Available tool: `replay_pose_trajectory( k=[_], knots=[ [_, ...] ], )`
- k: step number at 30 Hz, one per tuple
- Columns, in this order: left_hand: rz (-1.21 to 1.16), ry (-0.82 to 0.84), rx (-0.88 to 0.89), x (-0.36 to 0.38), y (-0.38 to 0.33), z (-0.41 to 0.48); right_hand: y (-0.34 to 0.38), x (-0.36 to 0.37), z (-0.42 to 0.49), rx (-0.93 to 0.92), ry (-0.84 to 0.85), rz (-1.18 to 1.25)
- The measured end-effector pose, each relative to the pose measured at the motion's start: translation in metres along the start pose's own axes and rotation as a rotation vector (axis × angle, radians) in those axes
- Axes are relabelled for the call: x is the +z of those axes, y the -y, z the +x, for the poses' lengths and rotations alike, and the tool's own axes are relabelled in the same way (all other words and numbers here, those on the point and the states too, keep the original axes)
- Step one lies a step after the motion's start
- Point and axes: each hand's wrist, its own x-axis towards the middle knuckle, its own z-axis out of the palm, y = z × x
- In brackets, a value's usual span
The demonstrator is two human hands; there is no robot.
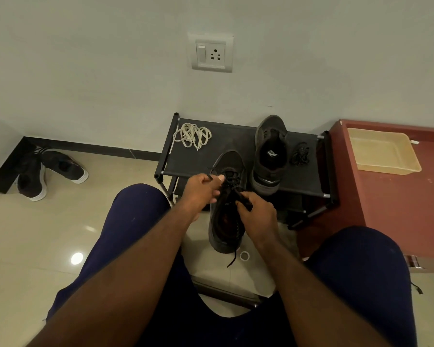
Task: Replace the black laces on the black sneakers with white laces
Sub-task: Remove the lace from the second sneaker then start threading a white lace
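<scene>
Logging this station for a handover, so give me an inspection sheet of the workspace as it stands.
Surface: black shoe rack, top shelf in use; tiled floor below.
Job's things: white laces bundled on the rack; one sneaker on the rack, unlaced, loose black lace beside it; second sneaker in front, threaded lace partly in.
Clutter: white ring on the floor; pair of shoes by the wall.
Hands: left hand and right hand each pinch the threaded lace.
Cables: nothing seen.
Surroundings: wall socket; red-brown table with a tray.

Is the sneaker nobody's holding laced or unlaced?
Unlaced: the sneaker shows no lace, and a black lace lies bundled beside it.
</scene>
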Motion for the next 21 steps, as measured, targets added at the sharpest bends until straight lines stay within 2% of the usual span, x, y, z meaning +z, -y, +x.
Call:
replay_pose_trajectory(
  k=[4,7,9,12,14,16,18,21],
  knots=[
    [0.302,-0.025,0.081,0.008,0.018,0.004,0.003,-0.002,0.000,0.002,-0.053,-0.009],
    [0.338,-0.057,0.096,0.011,0.015,0.004,0.003,-0.005,-0.002,0.003,-0.044,-0.032],
    [0.132,-0.065,0.057,0.012,0.006,0.003,0.004,-0.006,-0.002,0.004,-0.041,-0.026],
    [-0.318,-0.085,-0.019,0.005,-0.009,0.005,0.005,-0.006,0.000,0.005,-0.059,0.000],
    [-0.428,-0.098,-0.040,-0.003,-0.011,0.008,0.003,-0.004,0.000,0.004,-0.074,0.003],
    [-0.328,-0.085,-0.043,-0.006,-0.007,0.008,0.004,-0.002,0.000,0.007,-0.075,0.002],
    [-0.099,-0.029,-0.042,-0.001,0.000,0.005,0.005,-0.003,-0.001,0.008,-0.072,-0.006],
    [0.114,0.004,0.040,0.012,0.011,0.002,0.007,-0.005,-0.002,0.000,-0.064,-0.019]
  ],
)
